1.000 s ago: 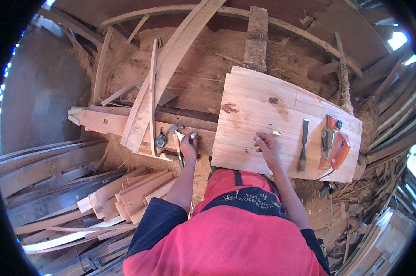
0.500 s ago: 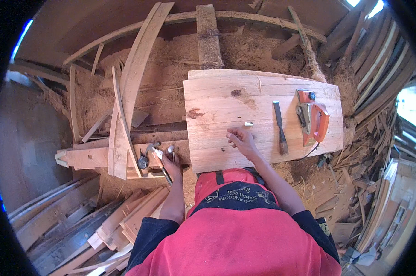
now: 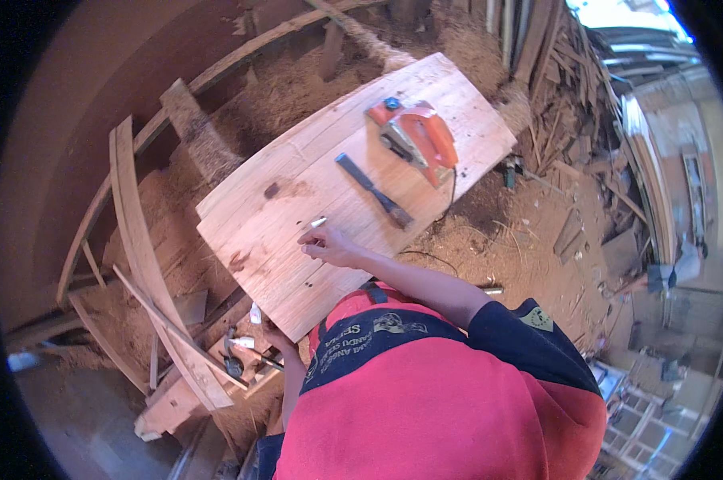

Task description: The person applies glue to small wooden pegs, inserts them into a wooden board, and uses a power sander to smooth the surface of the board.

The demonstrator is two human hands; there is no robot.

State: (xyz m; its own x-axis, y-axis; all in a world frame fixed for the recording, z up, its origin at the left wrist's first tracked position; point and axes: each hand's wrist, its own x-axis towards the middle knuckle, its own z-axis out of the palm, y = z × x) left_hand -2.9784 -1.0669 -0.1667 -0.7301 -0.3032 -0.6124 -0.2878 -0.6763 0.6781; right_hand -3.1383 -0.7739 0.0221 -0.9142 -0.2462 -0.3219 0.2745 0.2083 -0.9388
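My right hand (image 3: 329, 246) rests over a pale wooden board (image 3: 253, 214) with its fingers bent together. Whether something small sits between the fingertips is hidden. Just beyond its knuckles is a small white cylinder (image 3: 319, 222); I cannot tell if the hand touches it. At the board's near left corner, partly behind that corner, my left hand (image 3: 278, 339) appears closed around a small white bottle (image 3: 256, 314). Close by lie a hammer (image 3: 241, 342) and a dark round tool (image 3: 232, 366). A chisel (image 3: 373, 190) and an orange electric planer (image 3: 419, 142) lie on the board.
Upright and leaning planks (image 3: 147, 232) stand to the left. Behind the board, sawdust (image 3: 465, 40) is heaped around wooden framing. Scrap wood (image 3: 555, 120) is piled at the far right. The planer's dark cord (image 3: 451, 204) runs off the board's near edge.
The view has swung right, so the board now appears tilted and further left. The right hand keeps its place on the board. The left hand and white bottle now show beside the board's corner.
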